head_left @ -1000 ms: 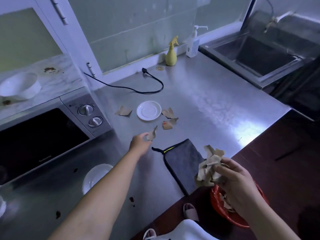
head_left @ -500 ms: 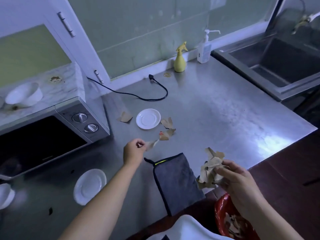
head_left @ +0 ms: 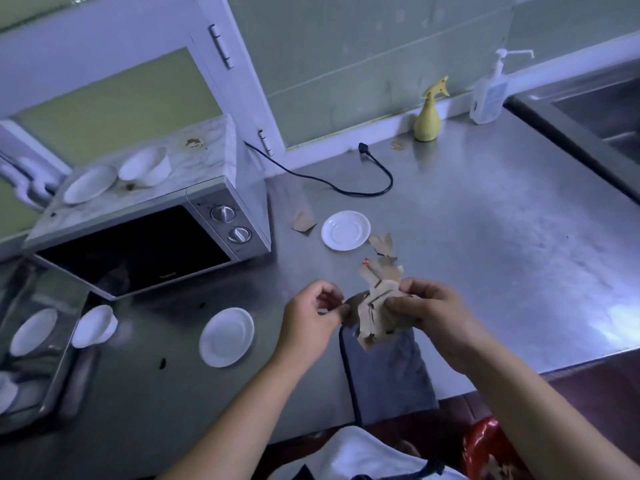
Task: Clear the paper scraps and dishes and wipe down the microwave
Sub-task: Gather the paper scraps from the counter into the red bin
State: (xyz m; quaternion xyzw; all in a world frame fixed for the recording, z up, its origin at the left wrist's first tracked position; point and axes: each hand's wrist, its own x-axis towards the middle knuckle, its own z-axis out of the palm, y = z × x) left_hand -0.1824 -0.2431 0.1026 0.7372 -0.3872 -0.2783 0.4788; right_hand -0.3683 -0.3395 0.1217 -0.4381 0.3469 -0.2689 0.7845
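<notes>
Brown paper scraps point(head_left: 375, 306) gripped in R hand point(head_left: 433, 311); L hand point(head_left: 308, 315) pinches torn piece point(head_left: 355, 301) beside them.

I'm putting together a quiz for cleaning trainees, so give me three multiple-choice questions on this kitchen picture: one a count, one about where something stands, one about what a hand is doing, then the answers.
1. How many knobs does the microwave have?
A. one
B. two
C. four

2. Where does the yellow spray bottle stand?
A. on top of the microwave
B. on the floor
C. by the back wall, beside the soap dispenser

3. What is the right hand doing?
A. gripping a bunch of paper scraps
B. hanging empty at the person's side
C. turning a tap

Answers:
1. B, as two round knobs sit one above the other on the front panel.
2. C, as the bottle stands on the steel counter at the wall, near the dispenser.
3. A, as its fingers are curled round the crumpled brown scraps.
</notes>
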